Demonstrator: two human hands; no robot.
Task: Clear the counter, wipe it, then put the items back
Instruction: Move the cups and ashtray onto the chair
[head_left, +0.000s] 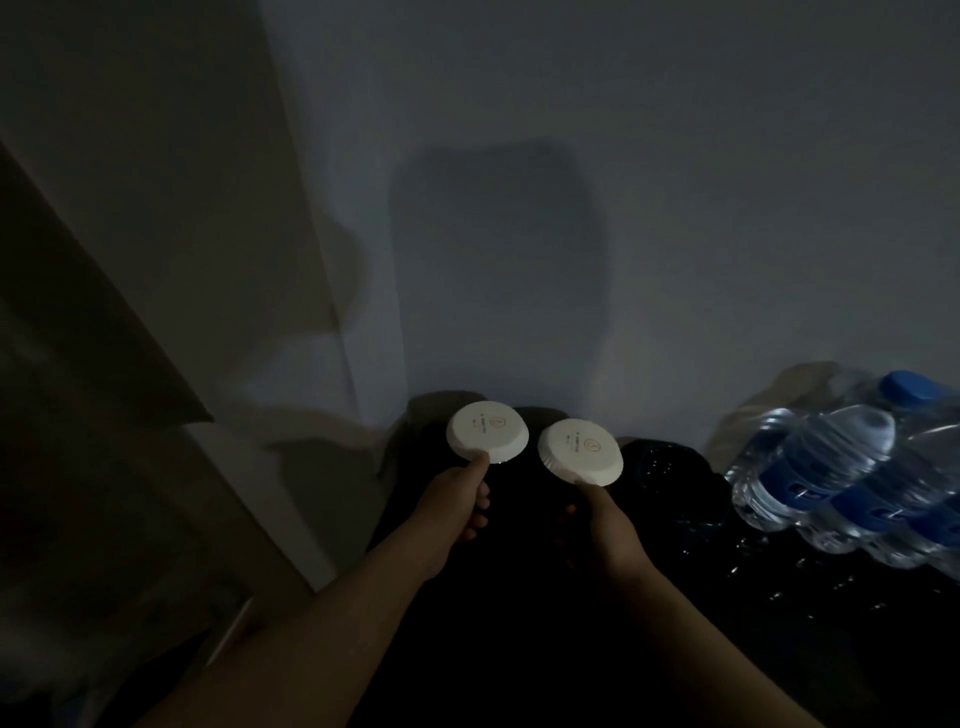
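Dim light here. The left hand (457, 499) pinches the left lid (487, 432), thumb on its rim, fingers curled beneath. The right hand (602, 530) grips the right lid (580, 451) the same way. Both are flat, round, white discs with crimped edges, held side by side without touching over the glossy black table (779, 597). Shrink-wrapped clear plastic water bottles (852, 467) with blue labels sit to the right.

We find no words that we can read. The left white disc (487, 432) and the right white disc (580, 451) each bear a small round orange emblem beside a line of tiny print, too small to decipher. The water bottles (836, 441) carry blue labels (777, 482), their marks blurred.
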